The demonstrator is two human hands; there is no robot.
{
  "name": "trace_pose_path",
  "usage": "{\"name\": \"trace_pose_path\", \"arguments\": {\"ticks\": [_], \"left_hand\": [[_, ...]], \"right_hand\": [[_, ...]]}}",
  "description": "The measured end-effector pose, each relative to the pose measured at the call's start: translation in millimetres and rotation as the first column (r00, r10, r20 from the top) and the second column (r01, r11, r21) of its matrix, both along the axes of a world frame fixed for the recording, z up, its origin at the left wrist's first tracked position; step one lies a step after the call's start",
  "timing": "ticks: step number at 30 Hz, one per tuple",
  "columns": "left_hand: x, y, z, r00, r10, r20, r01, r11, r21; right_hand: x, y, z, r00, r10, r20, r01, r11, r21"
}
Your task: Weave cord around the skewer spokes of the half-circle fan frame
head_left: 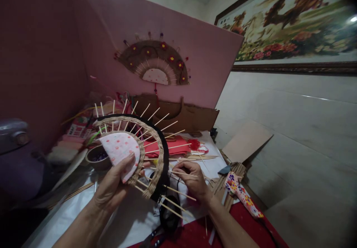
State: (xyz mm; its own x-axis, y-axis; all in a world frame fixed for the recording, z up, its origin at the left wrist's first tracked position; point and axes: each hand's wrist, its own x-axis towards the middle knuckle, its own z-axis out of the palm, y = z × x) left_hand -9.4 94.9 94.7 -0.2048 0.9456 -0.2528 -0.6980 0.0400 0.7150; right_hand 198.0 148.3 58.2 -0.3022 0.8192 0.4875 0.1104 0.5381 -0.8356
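Observation:
My left hand [113, 186] holds up a half-made fan [139, 144] by its pink dotted centre piece. The fan has wooden skewers spreading outward, rings of woven jute cord and a black band along its outer edge. My right hand [191, 179] is just right of the fan, its fingers pinched on the black band [165, 166] near the lower skewers. The band trails down to a dark coil [169, 218] on the table.
A finished fan [156, 62] hangs on the pink board behind. Cardboard cut-outs [186, 116], red paper [167, 147], red thread [195, 144], a small bowl [96, 157] and a floral-patterned tool [242, 194] lie on the white-covered table [128, 218]. Scissors [152, 240] are at the near edge.

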Motion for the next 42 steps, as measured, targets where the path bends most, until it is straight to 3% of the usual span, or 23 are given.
{"name": "trace_pose_path", "arguments": {"ticks": [4, 9, 15, 19, 23, 25, 29, 36, 42], "left_hand": [[-2, -2, 2.1, 1.0, 0.005, 0.0, -0.005, 1.0, 0.008], [-6, -1, 3.7, 1.0, -0.005, -0.019, 0.005, 1.0, 0.022], [-7, 0, 2.3, 1.0, 0.017, -0.021, -0.016, 0.999, 0.03], [-7, -1, 1.4, 0.999, 0.031, -0.043, -0.03, 0.999, 0.039], [-6, -2, 2.1, 0.996, 0.058, -0.068, -0.054, 0.997, 0.055], [-5, -2, 2.0, 0.995, 0.056, -0.082, -0.051, 0.997, 0.065], [-5, -3, 2.2, 0.989, 0.048, -0.142, -0.035, 0.995, 0.093], [-1, -4, 3.8, 0.981, -0.013, -0.194, 0.022, 0.999, 0.045], [-7, -2, 2.5, 0.993, -0.044, -0.108, 0.042, 0.999, -0.019]], "right_hand": [[3, -2, 1.6, 0.996, -0.088, 0.032, 0.082, 0.983, 0.163], [10, 0, 2.5, 0.978, -0.208, 0.003, 0.194, 0.921, 0.338], [16, 2, 1.7, 0.936, -0.352, -0.022, 0.312, 0.798, 0.516], [20, 0, 2.3, 0.915, -0.404, -0.019, 0.32, 0.695, 0.643], [23, 1, 4.5, 0.901, -0.432, -0.031, 0.331, 0.641, 0.693], [24, 2, 6.8, 0.904, -0.427, -0.015, 0.314, 0.64, 0.701], [31, 4, 13.1, 0.919, -0.378, 0.108, 0.206, 0.697, 0.686], [33, 2, 16.4, 0.912, -0.372, 0.171, 0.179, 0.738, 0.651], [32, 4, 20.5, 0.947, -0.298, 0.118, 0.203, 0.842, 0.499]]}}
